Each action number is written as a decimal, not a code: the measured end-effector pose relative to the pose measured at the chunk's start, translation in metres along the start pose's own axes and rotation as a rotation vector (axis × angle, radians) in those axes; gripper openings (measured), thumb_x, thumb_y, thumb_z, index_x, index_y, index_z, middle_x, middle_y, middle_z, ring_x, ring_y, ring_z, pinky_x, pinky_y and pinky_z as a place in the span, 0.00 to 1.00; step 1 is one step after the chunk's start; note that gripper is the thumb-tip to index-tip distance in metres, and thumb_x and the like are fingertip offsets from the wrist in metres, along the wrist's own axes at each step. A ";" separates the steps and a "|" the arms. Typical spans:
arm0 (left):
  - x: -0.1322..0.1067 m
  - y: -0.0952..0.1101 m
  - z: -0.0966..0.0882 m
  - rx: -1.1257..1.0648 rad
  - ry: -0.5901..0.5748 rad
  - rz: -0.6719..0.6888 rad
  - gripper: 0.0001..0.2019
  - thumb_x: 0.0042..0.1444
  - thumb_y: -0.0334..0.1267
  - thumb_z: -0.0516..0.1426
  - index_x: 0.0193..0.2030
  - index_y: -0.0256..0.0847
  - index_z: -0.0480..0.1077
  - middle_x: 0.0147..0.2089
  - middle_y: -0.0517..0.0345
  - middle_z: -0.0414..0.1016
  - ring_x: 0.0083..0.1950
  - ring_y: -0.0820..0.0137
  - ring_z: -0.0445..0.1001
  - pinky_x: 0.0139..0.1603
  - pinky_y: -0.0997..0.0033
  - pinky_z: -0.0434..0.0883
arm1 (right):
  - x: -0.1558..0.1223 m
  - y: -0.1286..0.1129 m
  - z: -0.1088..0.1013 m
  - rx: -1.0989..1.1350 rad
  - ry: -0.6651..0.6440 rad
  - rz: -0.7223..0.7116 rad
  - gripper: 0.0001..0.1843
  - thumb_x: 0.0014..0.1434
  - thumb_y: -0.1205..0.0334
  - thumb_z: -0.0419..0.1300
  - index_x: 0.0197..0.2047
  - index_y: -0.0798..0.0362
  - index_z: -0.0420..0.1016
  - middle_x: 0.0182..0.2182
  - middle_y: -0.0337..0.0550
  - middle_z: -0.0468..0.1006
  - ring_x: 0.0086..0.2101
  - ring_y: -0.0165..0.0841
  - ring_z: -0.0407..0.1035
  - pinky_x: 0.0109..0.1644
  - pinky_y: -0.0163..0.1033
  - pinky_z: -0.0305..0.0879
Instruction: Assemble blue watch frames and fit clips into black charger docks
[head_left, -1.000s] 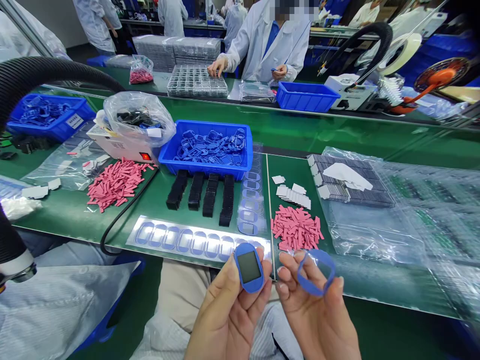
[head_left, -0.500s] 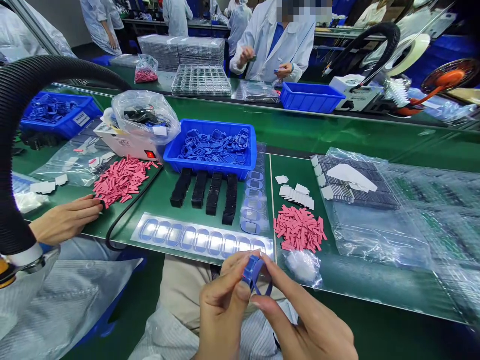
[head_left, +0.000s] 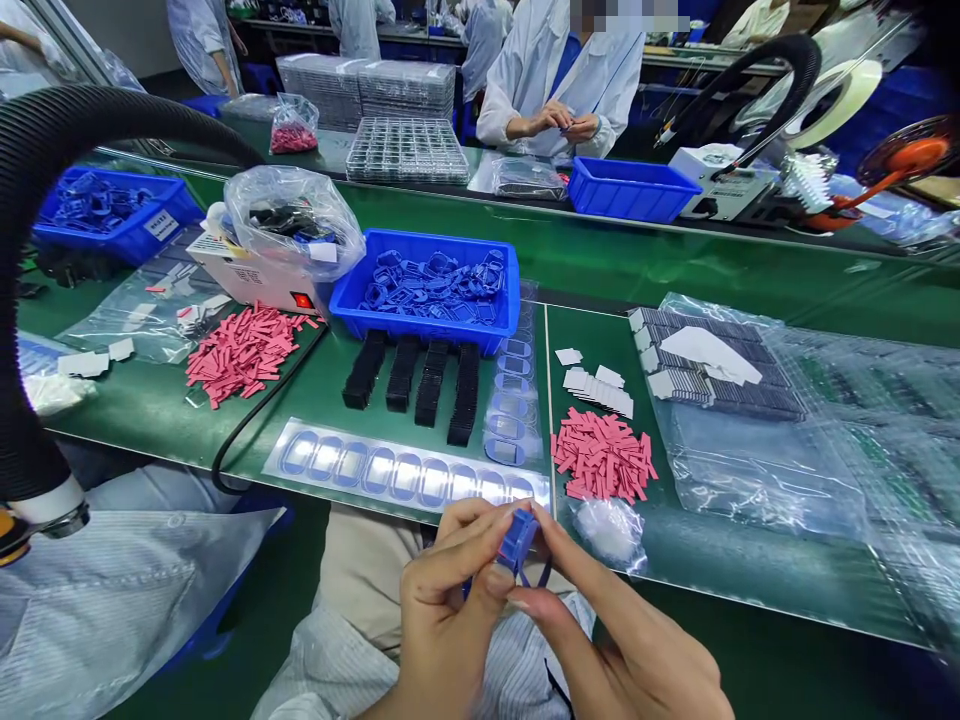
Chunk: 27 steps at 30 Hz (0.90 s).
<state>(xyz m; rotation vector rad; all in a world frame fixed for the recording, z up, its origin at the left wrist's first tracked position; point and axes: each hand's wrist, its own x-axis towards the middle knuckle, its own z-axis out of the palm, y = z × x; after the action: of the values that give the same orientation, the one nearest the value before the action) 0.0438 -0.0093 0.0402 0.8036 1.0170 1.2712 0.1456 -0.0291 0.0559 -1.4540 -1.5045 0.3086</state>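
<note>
Both hands (head_left: 450,620) around blue frame (head_left: 518,540)

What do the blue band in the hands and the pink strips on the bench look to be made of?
The blue band looks like soft silicone or rubber: matte, with a thin section curving under the pinch, so it seems flexible. The pink strips look like matte foam or soft rubber, with no shine and blunt cut ends, though the view can't settle which.
</note>
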 end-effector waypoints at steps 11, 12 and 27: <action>0.002 -0.008 -0.002 0.159 -0.005 0.361 0.11 0.53 0.44 0.58 0.44 0.58 0.74 0.42 0.59 0.80 0.41 0.69 0.75 0.44 0.68 0.73 | 0.000 0.004 -0.005 0.118 -0.064 0.010 0.25 0.55 0.63 0.62 0.55 0.38 0.67 0.43 0.37 0.78 0.37 0.39 0.76 0.40 0.38 0.76; 0.001 -0.008 -0.002 0.161 0.000 0.366 0.11 0.53 0.45 0.58 0.44 0.58 0.74 0.42 0.60 0.80 0.40 0.69 0.75 0.44 0.69 0.73 | 0.001 0.003 -0.004 0.121 -0.059 0.011 0.25 0.55 0.62 0.62 0.55 0.39 0.67 0.43 0.37 0.78 0.37 0.39 0.76 0.40 0.38 0.76; -0.005 -0.017 -0.004 0.144 -0.080 0.386 0.16 0.60 0.48 0.48 0.49 0.55 0.72 0.50 0.58 0.77 0.51 0.68 0.70 0.55 0.65 0.67 | -0.003 0.002 0.000 0.088 -0.016 0.007 0.25 0.55 0.64 0.62 0.56 0.39 0.67 0.43 0.38 0.78 0.36 0.39 0.76 0.39 0.38 0.76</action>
<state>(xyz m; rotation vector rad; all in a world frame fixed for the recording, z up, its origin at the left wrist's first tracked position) 0.0465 -0.0168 0.0242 1.1953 0.9233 1.4879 0.1463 -0.0314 0.0533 -1.3907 -1.4809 0.3869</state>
